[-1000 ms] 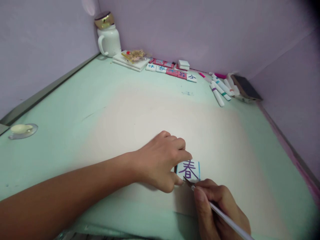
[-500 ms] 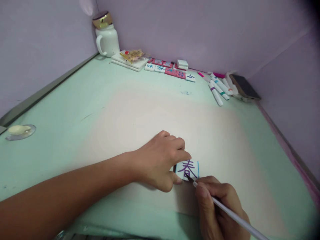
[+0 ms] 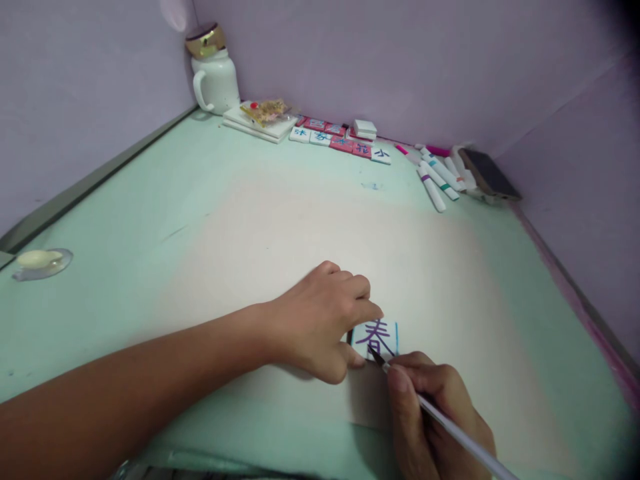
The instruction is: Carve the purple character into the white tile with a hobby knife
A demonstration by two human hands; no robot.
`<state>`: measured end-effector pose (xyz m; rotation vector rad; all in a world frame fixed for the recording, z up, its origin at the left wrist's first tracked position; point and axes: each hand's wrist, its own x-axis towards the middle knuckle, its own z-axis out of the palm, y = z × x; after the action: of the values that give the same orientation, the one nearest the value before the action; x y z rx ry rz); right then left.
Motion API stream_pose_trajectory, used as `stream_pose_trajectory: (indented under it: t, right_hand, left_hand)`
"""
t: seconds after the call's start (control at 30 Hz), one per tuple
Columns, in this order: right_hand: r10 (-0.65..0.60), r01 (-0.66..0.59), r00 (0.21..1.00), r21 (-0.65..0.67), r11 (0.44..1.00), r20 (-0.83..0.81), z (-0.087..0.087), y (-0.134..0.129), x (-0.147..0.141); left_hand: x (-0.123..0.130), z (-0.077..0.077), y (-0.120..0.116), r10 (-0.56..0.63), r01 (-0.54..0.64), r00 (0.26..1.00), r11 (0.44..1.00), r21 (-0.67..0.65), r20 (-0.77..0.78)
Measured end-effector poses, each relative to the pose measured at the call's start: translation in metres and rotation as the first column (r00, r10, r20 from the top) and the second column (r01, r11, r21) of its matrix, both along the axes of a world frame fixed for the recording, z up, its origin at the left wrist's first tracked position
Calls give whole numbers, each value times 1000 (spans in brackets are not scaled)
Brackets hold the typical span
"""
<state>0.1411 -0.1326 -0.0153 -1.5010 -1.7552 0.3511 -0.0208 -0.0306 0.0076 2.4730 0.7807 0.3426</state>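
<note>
A small white square tile [image 3: 386,331] lies flat on the table, bearing a purple Chinese character and a blue line down its right edge. My left hand [image 3: 330,320] grips the tile, index finger at its top edge and thumb at its lower left. A paintbrush [image 3: 450,427] with a pale handle and dark tip is pinched in my right hand [image 3: 430,407]. The dark tip meets the lower left part of the character. Part of the tile's top edge is hidden behind my left fingers.
Along the back wall stand a white mug [image 3: 217,80], white panels [image 3: 250,125] under a small plastic packet, and rows of red and white lettered tiles [image 3: 341,143]. Several markers [image 3: 433,189] and a dark phone [image 3: 490,173] lie back right. A small clear dish [image 3: 60,261] sits far left.
My right hand and the paintbrush have shifted slightly left, bringing the tip from the character's lower middle toward its left side. My left hand and the tile stay put.
</note>
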Motion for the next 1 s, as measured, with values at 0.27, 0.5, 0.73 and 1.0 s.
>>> stream_pose_trajectory:
  t: [0.27,0.5,0.73,1.0]
  right_hand:
    - [23,-23,1000,-20,1000,19,2,-1,2]
    - [15,-15,1000,-38,999,2,3,-2,0]
    - [21,-23,999,-55,998,-35,3,-3,1]
    - [55,-64,992,-77,995,-116,0,-5,2]
  left_hand:
    - [0,0,0,0,0,1000,1000,-4,-5]
    - [0,-1,0,4,-4,1000,1000,2,-16]
    - [0,0,0,6,-6,1000,1000,7,-12]
    - [1,0,0,8,-8,1000,1000,3,-10]
